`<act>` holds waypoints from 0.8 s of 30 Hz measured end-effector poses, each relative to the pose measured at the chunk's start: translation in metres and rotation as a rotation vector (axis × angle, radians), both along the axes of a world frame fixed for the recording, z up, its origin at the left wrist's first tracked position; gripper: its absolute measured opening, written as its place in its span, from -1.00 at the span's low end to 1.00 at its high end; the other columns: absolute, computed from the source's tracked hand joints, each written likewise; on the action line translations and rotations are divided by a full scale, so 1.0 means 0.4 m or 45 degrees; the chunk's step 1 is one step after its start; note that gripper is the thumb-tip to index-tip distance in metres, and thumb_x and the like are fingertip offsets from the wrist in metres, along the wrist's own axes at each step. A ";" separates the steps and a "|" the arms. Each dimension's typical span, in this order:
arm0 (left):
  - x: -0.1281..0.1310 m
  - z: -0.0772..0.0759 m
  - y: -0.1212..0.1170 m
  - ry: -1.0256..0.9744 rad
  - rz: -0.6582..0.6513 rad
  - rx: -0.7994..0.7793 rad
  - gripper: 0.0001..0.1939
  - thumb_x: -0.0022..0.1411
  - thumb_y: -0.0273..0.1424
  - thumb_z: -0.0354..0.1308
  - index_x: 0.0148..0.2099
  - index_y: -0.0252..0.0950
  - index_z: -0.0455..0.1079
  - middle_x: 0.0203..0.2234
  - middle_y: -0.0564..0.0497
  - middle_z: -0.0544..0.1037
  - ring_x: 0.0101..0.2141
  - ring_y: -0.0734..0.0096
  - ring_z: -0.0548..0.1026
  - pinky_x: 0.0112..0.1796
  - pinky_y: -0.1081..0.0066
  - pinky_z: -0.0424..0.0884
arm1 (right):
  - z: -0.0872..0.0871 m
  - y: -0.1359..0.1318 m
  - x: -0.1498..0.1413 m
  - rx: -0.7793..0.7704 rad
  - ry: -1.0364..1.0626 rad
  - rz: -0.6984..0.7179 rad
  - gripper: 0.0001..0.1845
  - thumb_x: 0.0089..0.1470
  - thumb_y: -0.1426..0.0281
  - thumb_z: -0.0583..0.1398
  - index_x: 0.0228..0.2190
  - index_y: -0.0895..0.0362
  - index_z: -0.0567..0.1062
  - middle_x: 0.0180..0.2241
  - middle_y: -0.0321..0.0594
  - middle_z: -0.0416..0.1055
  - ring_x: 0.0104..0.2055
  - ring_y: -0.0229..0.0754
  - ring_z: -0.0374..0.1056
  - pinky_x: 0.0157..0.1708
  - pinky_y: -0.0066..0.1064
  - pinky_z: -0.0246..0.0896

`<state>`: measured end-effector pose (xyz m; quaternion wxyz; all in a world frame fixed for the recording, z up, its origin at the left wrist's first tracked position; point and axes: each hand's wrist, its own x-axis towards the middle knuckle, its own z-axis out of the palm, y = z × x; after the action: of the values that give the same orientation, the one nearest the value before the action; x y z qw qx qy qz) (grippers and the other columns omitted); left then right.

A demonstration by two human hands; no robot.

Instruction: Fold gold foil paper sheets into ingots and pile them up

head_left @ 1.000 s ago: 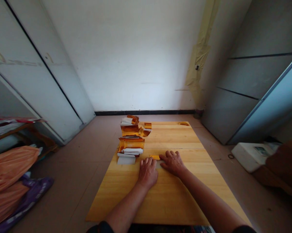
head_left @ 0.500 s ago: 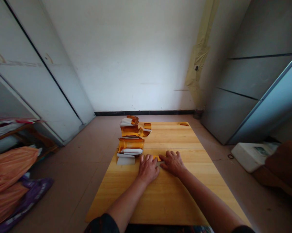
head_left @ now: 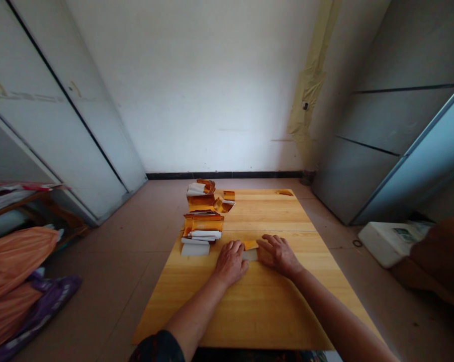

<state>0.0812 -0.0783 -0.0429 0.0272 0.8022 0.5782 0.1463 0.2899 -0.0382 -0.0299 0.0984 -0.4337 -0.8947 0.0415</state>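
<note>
Both my hands rest on a wooden table (head_left: pixel 257 306), pressing a small gold-and-white folded paper (head_left: pixel 250 250) that shows between them. My left hand (head_left: pixel 230 261) lies on its left end, fingers flat and close together. My right hand (head_left: pixel 280 254) covers its right end, fingers stretched toward the paper. Just left of my left hand sits a pile of folded gold-and-white papers (head_left: pixel 202 232), with a second pile (head_left: pixel 204 196) farther back.
A lone gold scrap (head_left: pixel 285 192) lies at the table's far right corner. Orange and purple bags (head_left: pixel 19 281) sit on the floor at left, a white box (head_left: pixel 390 241) on the floor at right. Cabinets stand along both side walls.
My right hand has slid to the right, uncovering more of the gold-and-white paper. My left hand has edged slightly forward on the paper's left end.
</note>
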 end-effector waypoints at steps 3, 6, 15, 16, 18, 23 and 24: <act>0.006 0.000 0.004 -0.022 0.014 0.004 -0.64 0.09 -0.32 0.13 -0.04 -0.24 0.31 -0.13 -0.07 0.38 -0.09 0.21 0.29 -0.05 0.24 0.22 | -0.004 -0.009 -0.021 -0.056 0.053 0.113 -0.47 0.06 0.19 0.14 0.07 0.03 0.31 0.11 -0.09 0.22 0.07 -0.03 0.11 0.01 -0.22 0.01; 0.003 0.000 0.011 -0.024 0.002 -0.001 -0.62 0.08 -0.26 0.17 -0.04 -0.23 0.32 -0.11 -0.07 0.38 -0.09 0.20 0.31 -0.07 0.24 0.23 | -0.009 -0.013 -0.038 -0.068 0.057 0.126 -0.57 0.10 0.23 0.12 0.01 0.04 0.38 0.04 -0.11 0.31 0.02 -0.06 0.16 -0.01 -0.23 0.02; -0.041 0.002 0.022 -0.014 -0.147 0.021 -0.72 0.12 -0.31 0.18 -0.08 -0.15 0.38 -0.09 0.00 0.47 -0.11 0.26 0.39 -0.06 0.22 0.19 | -0.023 0.004 -0.039 -0.026 0.101 0.110 -0.73 0.17 0.27 0.07 -0.14 -0.03 0.49 -0.09 -0.21 0.41 -0.07 -0.12 0.20 -0.08 -0.28 -0.01; -0.041 0.002 0.021 -0.019 -0.145 0.027 -0.73 0.12 -0.32 0.17 -0.09 -0.15 0.38 -0.09 0.00 0.47 -0.11 0.26 0.39 -0.06 0.21 0.18 | -0.025 0.006 -0.040 -0.020 0.113 0.102 -0.73 0.17 0.27 0.07 -0.15 -0.03 0.50 -0.10 -0.21 0.41 -0.08 -0.12 0.20 -0.08 -0.29 -0.01; -0.039 0.000 0.019 -0.037 -0.136 0.038 -0.75 0.12 -0.34 0.17 -0.10 -0.16 0.39 -0.09 0.00 0.48 -0.12 0.28 0.41 -0.04 0.21 0.17 | -0.027 0.007 -0.041 -0.010 0.127 0.085 -0.74 0.17 0.26 0.07 -0.17 -0.05 0.51 -0.12 -0.21 0.42 -0.09 -0.13 0.21 -0.09 -0.29 -0.01; -0.039 -0.012 0.008 -0.118 -0.114 0.058 -0.73 0.09 -0.32 0.20 -0.11 -0.17 0.40 -0.04 -0.01 0.46 -0.07 0.28 0.40 0.02 0.17 0.13 | -0.037 0.010 -0.043 0.012 0.145 0.037 -0.74 0.18 0.24 0.07 -0.18 -0.08 0.53 -0.13 -0.21 0.43 -0.11 -0.14 0.22 -0.12 -0.29 -0.02; -0.040 -0.014 0.006 -0.134 -0.108 0.062 -0.72 0.08 -0.31 0.21 -0.11 -0.17 0.39 -0.03 -0.02 0.45 -0.06 0.27 0.39 0.04 0.16 0.12 | -0.040 0.012 -0.045 0.013 0.157 0.030 -0.74 0.18 0.23 0.07 -0.19 -0.09 0.54 -0.13 -0.22 0.44 -0.11 -0.14 0.23 -0.12 -0.29 -0.02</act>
<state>0.0654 -0.0758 -0.0485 0.0441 0.8177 0.5377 0.2009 0.2721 -0.0334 -0.0458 0.1550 -0.4191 -0.8922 0.0649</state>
